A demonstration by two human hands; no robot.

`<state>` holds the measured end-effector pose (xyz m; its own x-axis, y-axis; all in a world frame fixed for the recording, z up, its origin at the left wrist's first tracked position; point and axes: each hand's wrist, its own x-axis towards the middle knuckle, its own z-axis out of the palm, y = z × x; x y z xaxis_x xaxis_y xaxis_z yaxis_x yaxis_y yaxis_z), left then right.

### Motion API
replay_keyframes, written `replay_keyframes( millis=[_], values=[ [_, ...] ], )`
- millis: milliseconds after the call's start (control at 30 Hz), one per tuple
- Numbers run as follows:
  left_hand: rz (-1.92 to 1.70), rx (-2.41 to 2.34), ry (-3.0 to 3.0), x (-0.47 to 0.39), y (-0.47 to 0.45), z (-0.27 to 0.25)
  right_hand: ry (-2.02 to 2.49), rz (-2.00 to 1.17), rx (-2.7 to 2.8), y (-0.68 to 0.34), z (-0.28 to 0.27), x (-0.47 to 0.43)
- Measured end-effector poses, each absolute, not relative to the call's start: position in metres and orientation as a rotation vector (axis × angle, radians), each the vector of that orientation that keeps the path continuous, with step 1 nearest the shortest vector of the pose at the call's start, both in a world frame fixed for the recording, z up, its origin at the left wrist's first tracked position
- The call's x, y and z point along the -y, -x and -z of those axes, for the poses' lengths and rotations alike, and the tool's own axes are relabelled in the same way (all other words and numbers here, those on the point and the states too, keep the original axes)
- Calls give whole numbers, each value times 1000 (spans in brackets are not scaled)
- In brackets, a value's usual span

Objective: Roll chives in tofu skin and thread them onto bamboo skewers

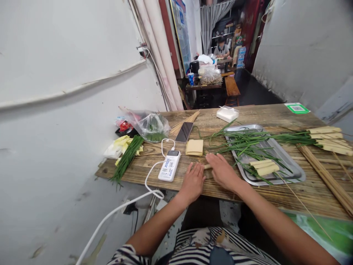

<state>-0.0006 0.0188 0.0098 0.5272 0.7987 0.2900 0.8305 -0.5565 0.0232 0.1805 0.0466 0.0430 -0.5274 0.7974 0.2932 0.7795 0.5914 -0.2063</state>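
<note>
Both hands are at the front edge of the wooden table, with a thin tofu-sheet roll (207, 166) showing in the gap between them. My left hand (193, 180) has its fingers together over the left end of the roll. From the other side, my right hand (221, 170) curls its fingers over the right end; chives stick out just behind it. A stack of square tofu sheets (194, 147) lies just beyond my hands. On the right, a metal tray (296, 173) carries loose chives (248, 141) and several finished tofu rolls (266, 167) with chive ends sticking out.
A white power bank (169, 166) with a cable and a phone (184, 132) lie left of centre. Farther left are a chive bundle (127, 158) and a plastic bag (154, 127). More skewered rolls (329, 138) and bamboo skewers (327, 176) lie right. A person (222, 49) sits far back.
</note>
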Motion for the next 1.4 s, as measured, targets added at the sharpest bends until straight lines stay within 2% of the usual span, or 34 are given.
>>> replay_keyframes(
  millis=[200, 333, 467, 633, 867, 1067, 1233, 1400],
  values=[
    [441, 1414, 2649, -19, 2, -12, 1814, 363, 2146, -291, -76, 17],
    [498, 1421, 2614, -19, 0, -13, 2112, 390, 2124, -338, -59, 62],
    [530, 1409, 2600, -21, 0, -12, 2103, 218, 2031, -346, -39, 69],
    [540, 1409, 2585, -22, 0, -10, 2082, 201, 1902, -350, -39, 67],
    [512, 1429, 2604, -24, -1, -12, 2048, 430, 1852, -356, -60, 97],
    [506, 1457, 2615, -25, -1, -12, 1876, 590, 1825, -337, -103, 114],
    [472, 1466, 2653, -31, -1, -15, 1737, 394, 1694, -302, -126, 119],
    [411, 1454, 2714, -38, 4, -16, 1464, -76, 1588, -249, -92, 111]
  ],
)
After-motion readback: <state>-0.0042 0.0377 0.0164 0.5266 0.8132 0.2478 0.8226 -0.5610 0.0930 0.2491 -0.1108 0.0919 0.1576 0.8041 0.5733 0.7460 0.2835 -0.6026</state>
